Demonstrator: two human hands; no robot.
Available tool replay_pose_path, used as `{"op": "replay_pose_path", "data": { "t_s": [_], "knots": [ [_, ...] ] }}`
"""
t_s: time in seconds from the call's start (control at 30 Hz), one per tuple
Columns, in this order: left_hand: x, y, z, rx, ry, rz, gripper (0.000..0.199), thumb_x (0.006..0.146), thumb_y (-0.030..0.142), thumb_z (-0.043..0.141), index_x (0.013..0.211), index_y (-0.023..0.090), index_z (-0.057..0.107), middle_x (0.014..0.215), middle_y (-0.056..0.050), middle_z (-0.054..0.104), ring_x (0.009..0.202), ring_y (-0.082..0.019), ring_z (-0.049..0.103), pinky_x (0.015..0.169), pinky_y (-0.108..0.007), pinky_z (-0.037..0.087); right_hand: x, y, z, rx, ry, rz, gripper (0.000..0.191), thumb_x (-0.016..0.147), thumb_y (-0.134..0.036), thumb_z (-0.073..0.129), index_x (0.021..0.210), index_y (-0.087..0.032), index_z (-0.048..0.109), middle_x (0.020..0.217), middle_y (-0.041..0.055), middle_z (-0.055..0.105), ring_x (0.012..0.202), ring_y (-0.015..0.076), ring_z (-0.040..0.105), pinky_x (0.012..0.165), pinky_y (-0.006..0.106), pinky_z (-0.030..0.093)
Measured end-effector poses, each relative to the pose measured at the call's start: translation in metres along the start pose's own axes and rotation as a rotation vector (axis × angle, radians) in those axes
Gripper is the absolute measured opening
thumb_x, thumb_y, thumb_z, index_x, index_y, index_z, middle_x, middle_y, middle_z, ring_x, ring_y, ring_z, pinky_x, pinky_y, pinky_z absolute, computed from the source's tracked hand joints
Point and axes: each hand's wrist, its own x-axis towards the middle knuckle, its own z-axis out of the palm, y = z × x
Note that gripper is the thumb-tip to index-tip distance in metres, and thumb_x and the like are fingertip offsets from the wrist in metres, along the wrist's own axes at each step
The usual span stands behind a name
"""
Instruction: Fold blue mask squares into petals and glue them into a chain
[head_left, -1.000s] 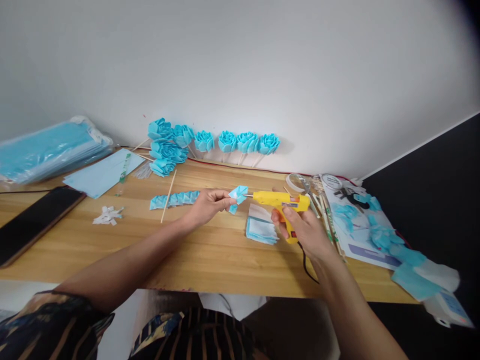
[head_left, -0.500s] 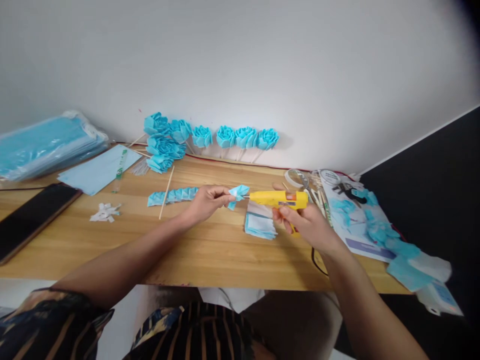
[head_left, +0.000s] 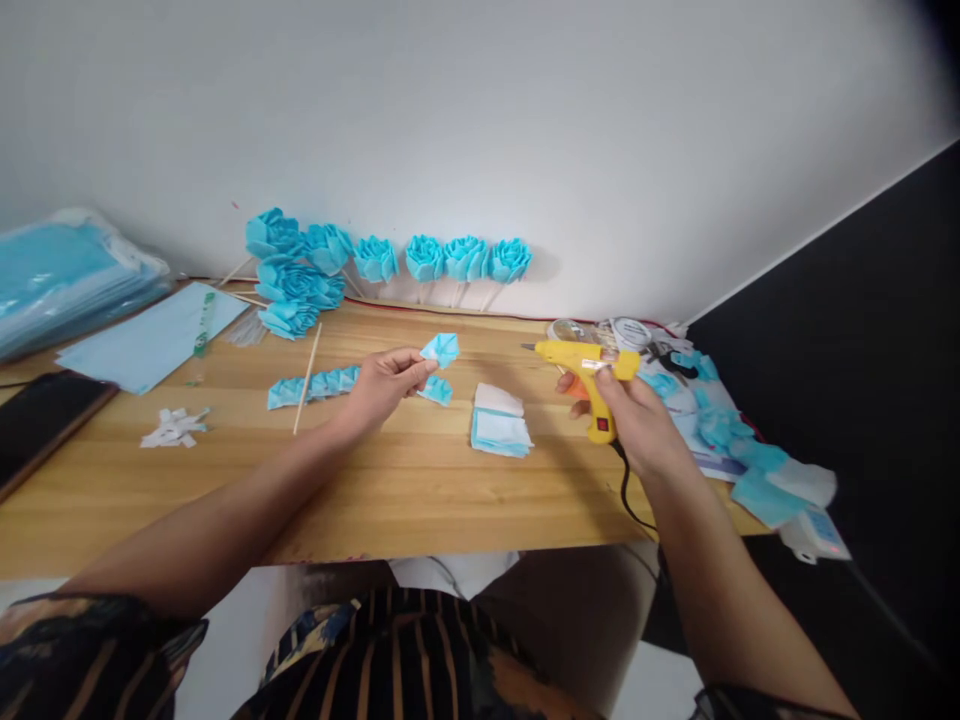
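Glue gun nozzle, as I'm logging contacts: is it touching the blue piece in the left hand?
Apart: the head view shows tabletop between nozzle and folded blue piece.

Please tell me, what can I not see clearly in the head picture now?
In the head view:
Row of folded light-blue fabric pieces: middle hidden by left hand.
Black rectangular phone: cut off by left edge.
Yellow plastic glue gun: partly covered by right hand; label print too small.
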Motion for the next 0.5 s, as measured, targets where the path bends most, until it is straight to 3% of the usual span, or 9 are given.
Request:
{"op": "replay_pose_path", "data": {
  "t_s": [0.1, 0.17, 0.23, 0.37, 0.43, 0.5],
  "knots": [
    [0.0, -0.002, 0.0, -0.005, 0.011, 0.01, 0.035, 0.076, 0.045, 0.07, 0.059, 0.016, 0.058, 0.055, 0.002, 0.051, 0.053, -0.008, 0.04, 0.053, -0.023, 0.031, 0.003, 0.023, -0.002, -0.334, 0.009, -0.08, 0.056, 0.091, -0.042, 0.052, 0.143, -0.021, 0.046, 0.119, 0.0128, 0.067, 0.094, 0.0259, 0.067, 0.074, 0.038, 0.056],
    [0.0, -0.002, 0.0, -0.017, 0.019, 0.009, 0.035, 0.076, 0.046, 0.071, 0.06, 0.016, 0.059, 0.055, 0.002, 0.051, 0.053, -0.008, 0.041, 0.052, -0.022, 0.031, 0.004, 0.038, -0.002, -0.637, -0.022, -0.174, 0.067, 0.086, -0.03, 0.056, 0.149, -0.016, 0.037, 0.126, 0.0175, 0.064, 0.113, 0.034, 0.061, 0.092, 0.05, 0.051],
    [0.0, -0.001, 0.0, -0.032, 0.042, 0.009, 0.035, 0.076, 0.045, 0.071, 0.06, 0.016, 0.059, 0.055, 0.002, 0.051, 0.053, -0.008, 0.041, 0.052, -0.022, 0.032, 0.004, 0.052, -0.002, -0.822, -0.078, -0.233, 0.074, 0.082, -0.021, 0.056, 0.151, -0.013, 0.033, 0.13, 0.0207, 0.062, 0.121, 0.0386, 0.057, 0.1, 0.056, 0.045],
    [-0.004, 0.007, 0.002, -0.017, 0.052, 0.064, 0.033, 0.08, 0.042, 0.068, 0.062, 0.016, 0.058, 0.056, 0.002, 0.052, 0.054, -0.008, 0.043, 0.054, -0.022, 0.035, 0.01, 0.066, -0.015, -0.822, -0.189, -0.291, 0.066, 0.084, -0.026, 0.058, 0.147, -0.015, 0.044, 0.124, 0.0202, 0.066, 0.116, 0.0439, 0.059, 0.097, 0.061, 0.046],
    [-0.011, 0.015, 0.005, 0.026, -0.023, 0.15, 0.03, 0.083, 0.041, 0.067, 0.065, 0.016, 0.061, 0.058, 0.002, 0.055, 0.055, -0.009, 0.046, 0.054, -0.022, 0.036, 0.02, 0.066, -0.021, -0.8, -0.222, -0.345, 0.06, 0.083, -0.029, 0.059, 0.141, -0.02, 0.053, 0.123, 0.0179, 0.067, 0.115, 0.0453, 0.06, 0.097, 0.063, 0.046],
    [-0.02, 0.024, 0.01, 0.109, -0.132, 0.278, 0.031, 0.085, 0.039, 0.067, 0.065, 0.015, 0.063, 0.059, 0.001, 0.058, 0.056, -0.009, 0.049, 0.056, -0.022, 0.038, 0.033, 0.058, -0.016, -0.782, -0.171, -0.44, 0.053, 0.086, -0.029, 0.054, 0.14, -0.028, 0.055, 0.124, 0.0116, 0.067, 0.117, 0.0422, 0.059, 0.101, 0.063, 0.044]
  ]
}}
